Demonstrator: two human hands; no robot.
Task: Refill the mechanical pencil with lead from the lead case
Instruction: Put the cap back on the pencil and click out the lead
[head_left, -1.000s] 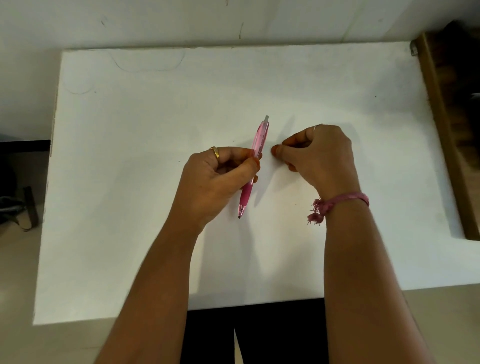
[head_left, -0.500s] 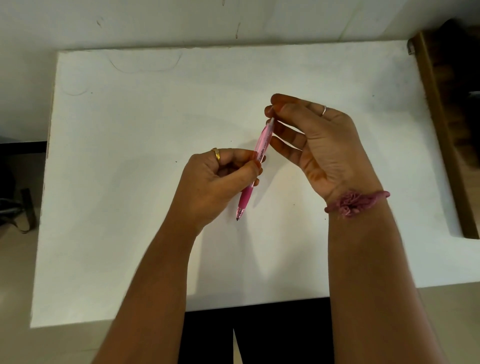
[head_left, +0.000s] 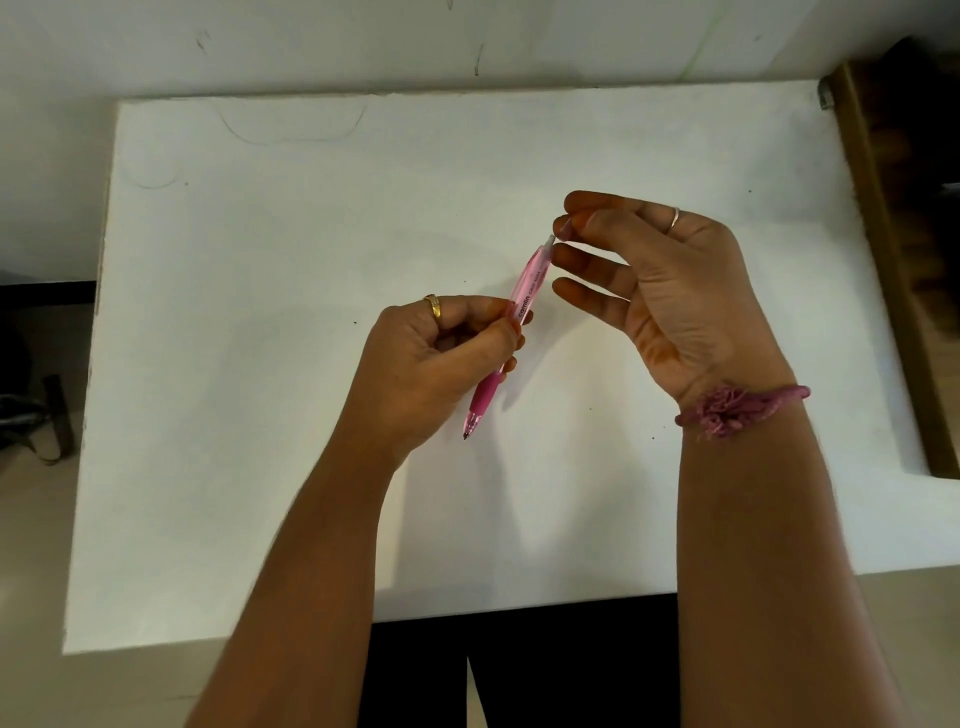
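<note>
The scene is seen from a single head-worn wide-angle camera, aimed forward and steeply down over the flat white rectangular table (head_left: 260, 364). Both forearms are seen entering from the bottom edge, close under the lens. The far wall is caught along the top, the floor at the left. No second view is given.

Big white table (head_left: 260, 415) fills most of the frame — faint pencil arcs upper left, brown wooden ledge (head_left: 883, 260) along the right edge.
</note>
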